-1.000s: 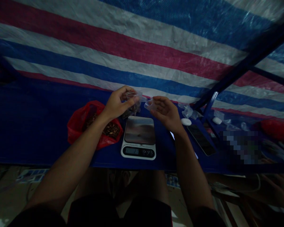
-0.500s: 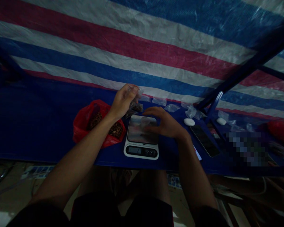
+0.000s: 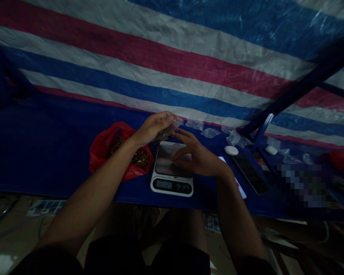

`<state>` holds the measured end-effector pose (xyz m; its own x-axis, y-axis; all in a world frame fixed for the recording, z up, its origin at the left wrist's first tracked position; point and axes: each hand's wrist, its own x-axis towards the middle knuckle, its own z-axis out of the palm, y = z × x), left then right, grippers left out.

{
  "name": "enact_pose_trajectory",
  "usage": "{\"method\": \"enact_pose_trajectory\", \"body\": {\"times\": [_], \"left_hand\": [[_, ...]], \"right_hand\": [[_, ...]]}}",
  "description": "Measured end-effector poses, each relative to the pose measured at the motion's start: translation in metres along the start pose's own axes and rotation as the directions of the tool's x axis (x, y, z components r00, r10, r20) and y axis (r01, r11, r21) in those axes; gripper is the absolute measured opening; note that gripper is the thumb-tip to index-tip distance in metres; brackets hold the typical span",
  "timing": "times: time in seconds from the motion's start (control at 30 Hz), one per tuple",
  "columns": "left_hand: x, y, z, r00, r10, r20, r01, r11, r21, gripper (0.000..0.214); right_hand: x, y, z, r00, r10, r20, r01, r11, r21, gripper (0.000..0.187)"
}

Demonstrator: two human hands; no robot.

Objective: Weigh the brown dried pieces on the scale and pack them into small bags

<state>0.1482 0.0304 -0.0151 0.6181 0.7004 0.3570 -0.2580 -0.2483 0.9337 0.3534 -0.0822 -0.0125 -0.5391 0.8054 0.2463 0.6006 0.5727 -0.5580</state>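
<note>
My left hand (image 3: 154, 128) is closed around a small clear plastic bag (image 3: 166, 131) with dark contents, held just above the far left corner of a white digital kitchen scale (image 3: 172, 179). My right hand (image 3: 193, 154) lies over the scale's metal platform with its fingers spread, fingertips near a small clear piece on the platform. An open red plastic bag (image 3: 103, 147) of brown seeds (image 3: 139, 157) sits left of the scale, under my left forearm.
Several small clear bags (image 3: 209, 132) lie along the back of the blue table (image 3: 46, 164). A dark phone (image 3: 250, 173), two white oval objects (image 3: 231, 150) and a blue metal post (image 3: 262, 126) stand to the right. A striped tarp hangs behind.
My right hand came down from beside the left hand to the scale's platform and its fingers spread. My left hand lowered the small bag toward the scale's far corner.
</note>
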Motion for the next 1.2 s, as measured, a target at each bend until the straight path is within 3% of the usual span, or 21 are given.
{"method": "enact_pose_trajectory", "body": {"times": [0.13, 0.27, 0.6, 0.7, 0.8, 0.93, 1.03, 1.1, 1.2], "left_hand": [[0.001, 0.000, -0.004, 0.999, 0.020, -0.031, -0.023, 0.993, -0.119, 0.064], [0.001, -0.001, -0.008, 0.997, 0.024, -0.075, -0.032, 0.994, -0.105, 0.061], [-0.002, -0.003, -0.006, 0.997, -0.057, 0.055, 0.060, 0.997, -0.055, 0.064], [-0.002, -0.005, -0.009, 0.997, -0.051, 0.065, 0.055, 0.997, -0.059, 0.063], [-0.002, -0.007, -0.013, 0.997, -0.032, 0.066, 0.036, 0.998, -0.047, 0.060], [-0.003, -0.005, -0.016, 0.998, -0.035, 0.049, 0.034, 0.999, 0.029, 0.060], [-0.004, -0.001, -0.012, 0.987, -0.085, 0.135, 0.073, 0.993, 0.094, 0.061], [-0.004, 0.000, -0.008, 0.973, -0.111, 0.204, 0.090, 0.990, 0.109, 0.063], [-0.004, 0.000, -0.005, 0.963, -0.117, 0.244, 0.090, 0.988, 0.122, 0.063]], "right_hand": [[-0.002, 0.001, -0.004, 1.000, 0.030, 0.005, -0.030, 0.999, -0.042, 0.011], [0.000, 0.002, -0.001, 0.995, 0.081, 0.056, -0.077, 0.994, -0.081, 0.012], [0.001, -0.001, 0.004, 0.998, 0.053, 0.033, -0.051, 0.997, -0.053, 0.012], [0.001, -0.001, -0.001, 0.996, 0.021, -0.081, -0.020, 1.000, 0.020, 0.008], [0.001, 0.000, -0.006, 0.956, 0.043, -0.291, -0.009, 0.993, 0.120, 0.004], [0.006, 0.005, -0.004, 0.811, 0.112, -0.574, 0.014, 0.978, 0.210, 0.007], [0.012, 0.010, 0.002, 0.721, 0.127, -0.681, 0.051, 0.970, 0.236, 0.011], [0.014, 0.010, 0.007, 0.723, 0.125, -0.679, 0.045, 0.973, 0.227, 0.013], [0.014, 0.007, 0.009, 0.780, 0.103, -0.618, 0.034, 0.978, 0.205, 0.018]]}}
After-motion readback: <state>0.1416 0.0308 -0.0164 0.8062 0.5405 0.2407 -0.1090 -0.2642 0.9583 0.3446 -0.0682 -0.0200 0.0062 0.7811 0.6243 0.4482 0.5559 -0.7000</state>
